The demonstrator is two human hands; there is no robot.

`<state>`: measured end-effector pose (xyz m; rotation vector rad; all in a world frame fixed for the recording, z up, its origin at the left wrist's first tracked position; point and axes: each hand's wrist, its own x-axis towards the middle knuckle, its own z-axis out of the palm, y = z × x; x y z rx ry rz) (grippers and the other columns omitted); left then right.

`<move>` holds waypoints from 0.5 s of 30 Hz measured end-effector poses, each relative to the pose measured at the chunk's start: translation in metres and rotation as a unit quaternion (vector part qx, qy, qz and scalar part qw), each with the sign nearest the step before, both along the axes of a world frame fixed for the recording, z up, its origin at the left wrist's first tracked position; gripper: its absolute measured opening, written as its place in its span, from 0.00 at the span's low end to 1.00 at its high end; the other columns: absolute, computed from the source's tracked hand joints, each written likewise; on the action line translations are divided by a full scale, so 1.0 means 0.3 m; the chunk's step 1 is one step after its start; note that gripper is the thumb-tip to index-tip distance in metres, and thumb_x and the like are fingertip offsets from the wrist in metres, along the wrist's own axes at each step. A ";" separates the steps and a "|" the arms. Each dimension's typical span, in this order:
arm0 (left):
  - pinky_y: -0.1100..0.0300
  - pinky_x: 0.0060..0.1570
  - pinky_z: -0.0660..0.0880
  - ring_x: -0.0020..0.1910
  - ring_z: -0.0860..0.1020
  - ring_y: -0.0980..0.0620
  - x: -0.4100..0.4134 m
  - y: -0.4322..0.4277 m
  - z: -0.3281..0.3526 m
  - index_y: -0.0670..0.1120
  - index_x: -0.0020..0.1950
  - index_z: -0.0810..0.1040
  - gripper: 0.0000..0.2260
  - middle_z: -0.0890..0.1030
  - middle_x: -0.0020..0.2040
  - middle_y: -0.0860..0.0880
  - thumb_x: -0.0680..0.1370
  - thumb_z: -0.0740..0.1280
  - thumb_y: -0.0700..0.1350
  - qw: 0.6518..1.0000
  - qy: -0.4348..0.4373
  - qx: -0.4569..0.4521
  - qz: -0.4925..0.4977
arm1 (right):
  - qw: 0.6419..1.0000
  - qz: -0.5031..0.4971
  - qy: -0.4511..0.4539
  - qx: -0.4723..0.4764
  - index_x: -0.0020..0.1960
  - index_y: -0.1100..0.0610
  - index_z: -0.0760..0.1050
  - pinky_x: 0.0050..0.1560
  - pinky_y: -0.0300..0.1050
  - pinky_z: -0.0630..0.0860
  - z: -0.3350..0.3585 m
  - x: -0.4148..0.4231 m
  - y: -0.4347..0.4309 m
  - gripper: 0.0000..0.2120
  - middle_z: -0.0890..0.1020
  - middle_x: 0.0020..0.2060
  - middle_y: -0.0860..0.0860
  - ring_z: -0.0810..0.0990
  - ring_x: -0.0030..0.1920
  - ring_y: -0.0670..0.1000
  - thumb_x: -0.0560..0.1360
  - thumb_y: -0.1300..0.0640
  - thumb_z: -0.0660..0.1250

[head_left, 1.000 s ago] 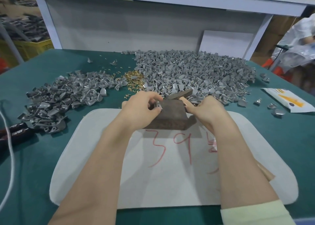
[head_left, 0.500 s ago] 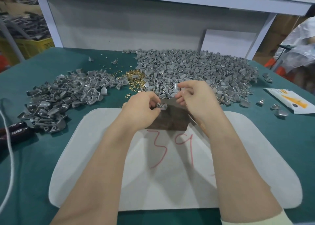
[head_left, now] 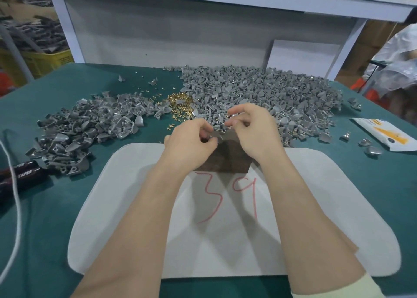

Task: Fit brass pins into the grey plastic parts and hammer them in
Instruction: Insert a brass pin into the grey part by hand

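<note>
My left hand point(head_left: 189, 142) pinches a small grey plastic part point(head_left: 217, 137) just above a dark brown block point(head_left: 228, 160) at the far edge of the white mat point(head_left: 327, 207). My right hand point(head_left: 252, 128) hovers beside it over the near edge of the big heap of grey parts point(head_left: 259, 90), fingers curled. Whether its fingertips hold anything is unclear. A small pile of brass pins point(head_left: 180, 103) lies between that heap and a second heap of grey parts point(head_left: 90, 126) on the left. No hammer shows.
The green table point(head_left: 56, 230) carries a black tool point(head_left: 20, 176) and a white cord point(head_left: 13, 207) at the left, a white and yellow packet point(head_left: 383, 135) and loose grey parts point(head_left: 372, 150) at the right. A grey panel stands behind.
My right hand left the block, where it gripped a metal tool, and rose to the edge of the big heap. My left hand kept the grey part at the block.
</note>
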<state>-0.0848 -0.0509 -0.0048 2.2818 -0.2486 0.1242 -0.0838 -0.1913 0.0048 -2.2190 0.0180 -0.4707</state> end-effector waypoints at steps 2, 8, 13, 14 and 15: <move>0.49 0.61 0.71 0.52 0.77 0.50 -0.001 -0.002 0.002 0.54 0.48 0.74 0.05 0.77 0.42 0.58 0.75 0.68 0.48 1.000 -0.007 -0.017 0.008 | 0.999 -0.014 -0.018 0.026 0.50 0.52 0.76 0.47 0.37 0.72 0.005 -0.002 -0.005 0.14 0.83 0.38 0.45 0.78 0.41 0.43 0.75 0.68 0.58; 0.48 0.60 0.71 0.55 0.76 0.48 -0.002 0.000 -0.001 0.54 0.42 0.75 0.04 0.77 0.44 0.54 0.76 0.68 0.46 0.999 0.004 0.028 0.013 | 0.998 -0.056 0.035 -0.008 0.49 0.52 0.81 0.50 0.39 0.73 0.005 -0.011 -0.045 0.09 0.83 0.44 0.47 0.80 0.47 0.47 0.75 0.61 0.65; 0.49 0.59 0.72 0.53 0.76 0.48 0.001 0.010 0.002 0.53 0.42 0.76 0.06 0.75 0.39 0.57 0.77 0.65 0.43 0.999 0.009 0.033 0.016 | 0.991 -0.033 0.073 -0.104 0.56 0.52 0.80 0.56 0.40 0.72 0.008 -0.005 -0.007 0.10 0.83 0.51 0.49 0.79 0.53 0.50 0.77 0.57 0.64; 0.49 0.59 0.72 0.54 0.76 0.48 0.000 0.009 0.003 0.53 0.42 0.76 0.06 0.76 0.40 0.56 0.77 0.65 0.43 0.999 0.008 0.037 0.015 | 0.987 -0.029 0.083 -0.133 0.57 0.52 0.80 0.58 0.43 0.73 0.008 0.002 0.007 0.11 0.83 0.52 0.50 0.78 0.55 0.52 0.77 0.55 0.64; 0.49 0.58 0.72 0.54 0.76 0.48 0.000 0.007 0.003 0.53 0.42 0.76 0.06 0.76 0.42 0.55 0.77 0.65 0.43 0.999 0.006 0.042 0.013 | 0.982 -0.024 0.094 -0.161 0.57 0.51 0.80 0.60 0.47 0.73 0.009 0.011 0.020 0.10 0.82 0.53 0.50 0.78 0.56 0.53 0.77 0.54 0.64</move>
